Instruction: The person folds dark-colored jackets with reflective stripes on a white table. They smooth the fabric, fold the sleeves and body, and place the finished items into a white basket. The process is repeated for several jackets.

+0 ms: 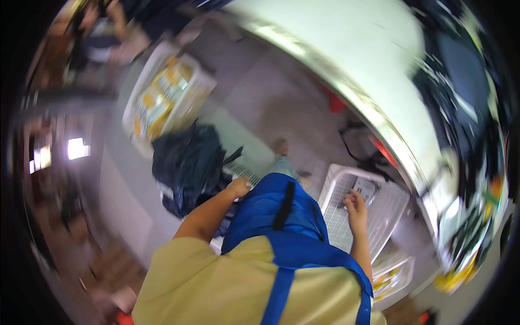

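My left hand is closed at the rim of a white perforated basket on my left side. Dark navy garments are heaped in that basket and hide most of it. To the right, my right hand hangs over another white plastic basket, its fingers loosely bent and apart, with nothing visible in them. A grey-and-white flat item lies at that basket's far end, partly behind my fingers. I wear a blue apron over a yellow shirt.
A white crate with yellow-and-white packages stands at the far left; another white crate is at the lower right. A long white table curves along the right, with dark garments. Another person is blurred at upper left.
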Motion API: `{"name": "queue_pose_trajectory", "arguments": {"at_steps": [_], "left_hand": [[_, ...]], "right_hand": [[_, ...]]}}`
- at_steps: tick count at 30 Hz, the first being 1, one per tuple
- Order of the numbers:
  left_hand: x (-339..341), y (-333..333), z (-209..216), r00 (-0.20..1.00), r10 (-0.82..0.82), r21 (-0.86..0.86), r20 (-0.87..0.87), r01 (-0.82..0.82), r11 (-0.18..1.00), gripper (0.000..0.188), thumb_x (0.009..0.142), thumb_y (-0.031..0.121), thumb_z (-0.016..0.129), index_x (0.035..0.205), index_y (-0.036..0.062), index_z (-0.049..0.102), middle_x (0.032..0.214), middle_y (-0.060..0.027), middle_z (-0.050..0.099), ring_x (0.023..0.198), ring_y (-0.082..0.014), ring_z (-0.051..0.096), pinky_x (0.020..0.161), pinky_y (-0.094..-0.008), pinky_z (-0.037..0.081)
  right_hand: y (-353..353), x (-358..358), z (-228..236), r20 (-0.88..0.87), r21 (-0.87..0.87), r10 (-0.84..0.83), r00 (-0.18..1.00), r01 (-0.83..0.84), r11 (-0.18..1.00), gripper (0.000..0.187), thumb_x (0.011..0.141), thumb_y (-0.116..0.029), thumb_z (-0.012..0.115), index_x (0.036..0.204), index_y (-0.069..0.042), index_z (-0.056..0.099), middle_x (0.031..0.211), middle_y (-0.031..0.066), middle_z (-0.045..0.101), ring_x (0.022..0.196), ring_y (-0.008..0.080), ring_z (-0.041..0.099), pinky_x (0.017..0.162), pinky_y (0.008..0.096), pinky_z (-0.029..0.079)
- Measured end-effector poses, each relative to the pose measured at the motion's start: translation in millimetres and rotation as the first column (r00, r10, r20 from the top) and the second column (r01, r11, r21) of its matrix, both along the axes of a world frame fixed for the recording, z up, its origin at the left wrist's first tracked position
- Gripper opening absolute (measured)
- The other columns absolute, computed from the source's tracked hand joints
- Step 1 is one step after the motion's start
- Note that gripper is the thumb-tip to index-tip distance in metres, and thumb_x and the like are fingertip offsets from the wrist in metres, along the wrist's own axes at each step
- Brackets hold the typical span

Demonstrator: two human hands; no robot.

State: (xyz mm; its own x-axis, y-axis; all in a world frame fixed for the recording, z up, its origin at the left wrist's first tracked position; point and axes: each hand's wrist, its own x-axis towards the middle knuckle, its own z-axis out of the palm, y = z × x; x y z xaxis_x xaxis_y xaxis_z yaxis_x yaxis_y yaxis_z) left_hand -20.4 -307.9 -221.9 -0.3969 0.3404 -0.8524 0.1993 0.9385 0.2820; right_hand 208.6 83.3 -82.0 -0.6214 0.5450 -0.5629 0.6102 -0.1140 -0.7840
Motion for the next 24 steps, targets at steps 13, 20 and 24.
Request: {"name": "queue_pose_trajectory", "arguments": {"at_steps": [13, 20, 24], "left_hand": [[-106, -133, 41, 0.581, 0.440, -0.352, -0.684, -0.792, 0.498, 0.118, 0.061, 0.043, 0.083, 0.150, 0.0225, 0.009, 0.157, -0.0117, 0.003, 0.139, -0.0418, 0.015, 0.103, -0.0585, 0.031], [-102, -290, -35, 0.405, 0.718, -0.363, -0.566, -0.904, 0.225, 0.053, 0.082, 0.030, 0.064, 0.129, 0.0117, 0.049, 0.124, -0.0198, 0.058, 0.116, -0.0380, 0.054, 0.095, -0.0483, 0.044], [-81, -243, 65, 0.186, 0.862, 0.251, -0.471, -0.909, 0.334, 0.022, 0.082, 0.019, 0.055, 0.100, 0.0080, 0.060, 0.097, -0.0230, 0.063, 0.098, -0.0405, 0.060, 0.081, -0.0432, 0.047]], "right_hand": [[48, -292, 96, 0.093, 0.507, 0.526, 0.846, -0.494, 0.706, 0.033, 0.094, -0.003, 0.048, 0.127, -0.001, 0.052, 0.111, 0.0118, 0.061, 0.101, 0.0187, 0.058, 0.091, 0.0296, 0.045], [6, -312, 53, 0.221, 0.339, 0.639, 0.737, -0.672, 0.658, 0.028, 0.094, -0.004, 0.050, 0.120, -0.001, 0.056, 0.105, 0.0103, 0.064, 0.094, 0.0172, 0.061, 0.085, 0.0290, 0.049], [-46, -313, 34, 0.147, 0.123, 0.721, 0.677, -0.736, 0.666, 0.026, 0.092, -0.005, 0.054, 0.118, -0.003, 0.058, 0.104, 0.0078, 0.065, 0.093, 0.0158, 0.061, 0.083, 0.0281, 0.049]]}}
